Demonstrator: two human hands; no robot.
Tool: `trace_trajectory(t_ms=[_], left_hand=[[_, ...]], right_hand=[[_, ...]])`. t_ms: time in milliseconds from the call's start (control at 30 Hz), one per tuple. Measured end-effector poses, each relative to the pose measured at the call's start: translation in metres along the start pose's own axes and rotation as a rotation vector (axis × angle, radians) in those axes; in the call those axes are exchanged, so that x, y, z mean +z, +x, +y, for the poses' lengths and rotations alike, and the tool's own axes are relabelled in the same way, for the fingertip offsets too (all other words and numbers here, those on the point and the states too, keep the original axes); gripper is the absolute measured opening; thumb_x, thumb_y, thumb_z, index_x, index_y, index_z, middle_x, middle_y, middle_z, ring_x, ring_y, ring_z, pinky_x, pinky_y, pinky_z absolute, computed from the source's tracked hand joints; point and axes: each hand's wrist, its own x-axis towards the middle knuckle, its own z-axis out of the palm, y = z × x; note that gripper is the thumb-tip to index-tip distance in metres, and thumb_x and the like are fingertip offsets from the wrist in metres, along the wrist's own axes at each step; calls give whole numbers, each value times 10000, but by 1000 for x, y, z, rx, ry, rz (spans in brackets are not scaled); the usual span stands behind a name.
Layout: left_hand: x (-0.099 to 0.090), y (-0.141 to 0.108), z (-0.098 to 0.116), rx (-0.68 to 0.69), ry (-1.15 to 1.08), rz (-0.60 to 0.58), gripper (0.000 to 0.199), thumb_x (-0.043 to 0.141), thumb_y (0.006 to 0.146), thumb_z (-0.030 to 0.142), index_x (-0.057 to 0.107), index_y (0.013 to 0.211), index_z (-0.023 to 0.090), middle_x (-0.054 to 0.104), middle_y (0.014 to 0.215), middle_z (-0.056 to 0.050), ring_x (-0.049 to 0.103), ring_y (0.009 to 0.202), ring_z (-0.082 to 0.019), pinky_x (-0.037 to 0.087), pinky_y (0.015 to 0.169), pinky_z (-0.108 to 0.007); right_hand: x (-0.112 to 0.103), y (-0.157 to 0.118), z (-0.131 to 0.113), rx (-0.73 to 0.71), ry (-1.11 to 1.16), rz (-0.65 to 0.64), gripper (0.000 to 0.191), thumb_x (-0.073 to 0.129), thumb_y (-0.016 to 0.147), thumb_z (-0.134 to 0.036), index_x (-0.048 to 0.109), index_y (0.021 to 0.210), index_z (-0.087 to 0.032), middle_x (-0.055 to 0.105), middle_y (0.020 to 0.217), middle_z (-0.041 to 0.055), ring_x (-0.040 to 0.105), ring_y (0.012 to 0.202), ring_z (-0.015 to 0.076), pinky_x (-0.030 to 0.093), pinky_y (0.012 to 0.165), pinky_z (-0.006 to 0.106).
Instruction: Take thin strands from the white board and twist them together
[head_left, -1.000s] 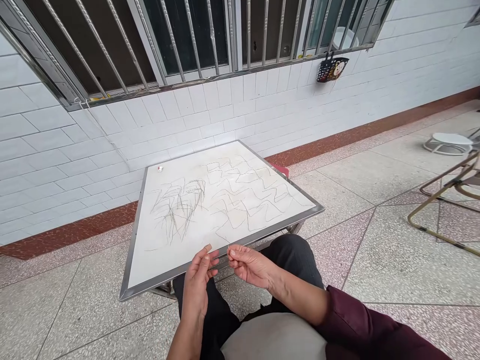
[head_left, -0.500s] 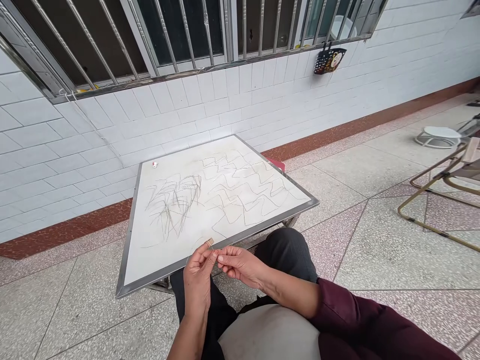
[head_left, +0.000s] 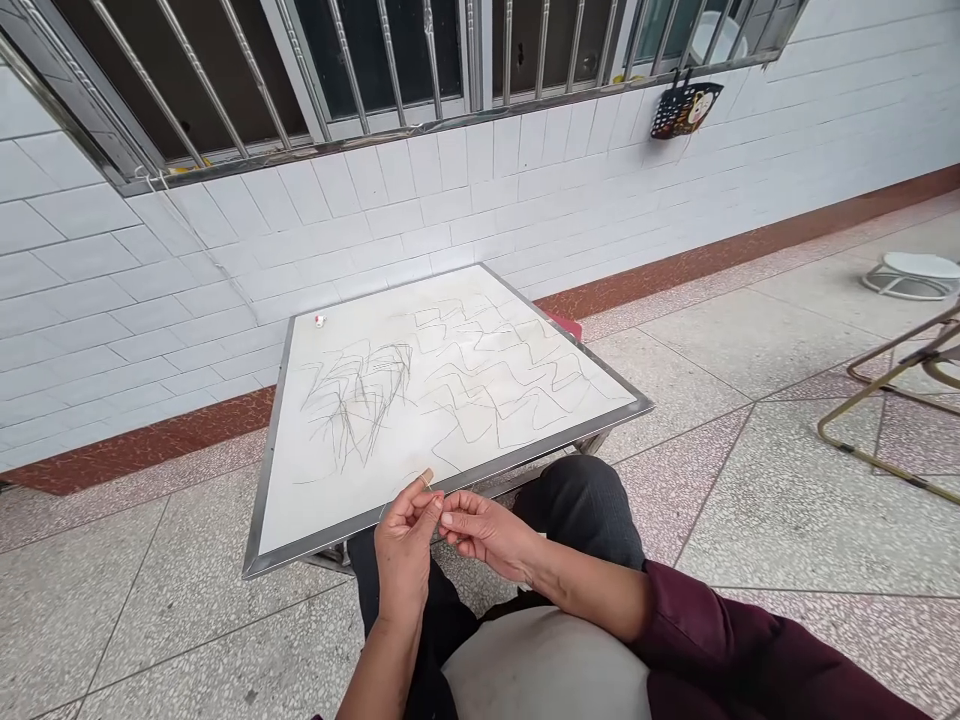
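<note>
My left hand (head_left: 405, 545) and my right hand (head_left: 487, 530) meet fingertip to fingertip just over the near edge of a white-topped table (head_left: 360, 500). Thumb and forefinger of each hand pinch together on a very thin strand; its full course is too fine to follow, though a faint curve shows beside my left hand. A tan wrap (head_left: 428, 476) with a thin band covers my left index fingertip. On the tabletop lie many fine dark strands: a dense tangled bunch (head_left: 360, 390) at left and zigzag ones (head_left: 502, 375) spread at right.
A small white-and-red item (head_left: 320, 321) sits at the table's far left corner. Behind are a tiled wall (head_left: 420, 220) and a barred window. A dark patterned basket (head_left: 684, 108) hangs there. At right stand a folding chair (head_left: 900, 390) and a round white stool (head_left: 919, 266).
The view has shifted slightly, so the table and wall sit a little differently in the picture. Both hands keep their fingertips pinched together, with barely any movement.
</note>
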Motion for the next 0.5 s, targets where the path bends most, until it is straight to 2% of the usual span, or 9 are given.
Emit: trace_trajectory(t_ms=[167, 300, 500], left_hand=[[0, -2, 3, 12, -23, 19, 495, 785, 729, 338, 682, 1191, 192, 720, 853, -33, 669, 839, -185, 525, 805, -320], [0, -3, 5, 9, -96, 8, 485, 773, 748, 325, 678, 1206, 197, 666, 816, -4, 610, 737, -130, 495, 732, -265], [-2, -3, 4, 21, -133, -41, 431, 745, 786, 354, 695, 1187, 205, 549, 712, 40, 498, 639, -85, 438, 650, -215]], right_hand=[[-2, -1, 2, -1, 19, -9, 469, 900, 611, -377, 628, 940, -181, 652, 744, -27, 550, 611, 68, 396, 574, 186], [0, -2, 0, -6, 0, -19, 451, 902, 606, -361, 619, 905, -179, 637, 702, -41, 523, 575, 57, 392, 578, 187], [-1, -3, 2, 3, -37, -82, 391, 880, 646, -327, 618, 896, -180, 650, 792, -32, 512, 605, 52, 402, 588, 188]])
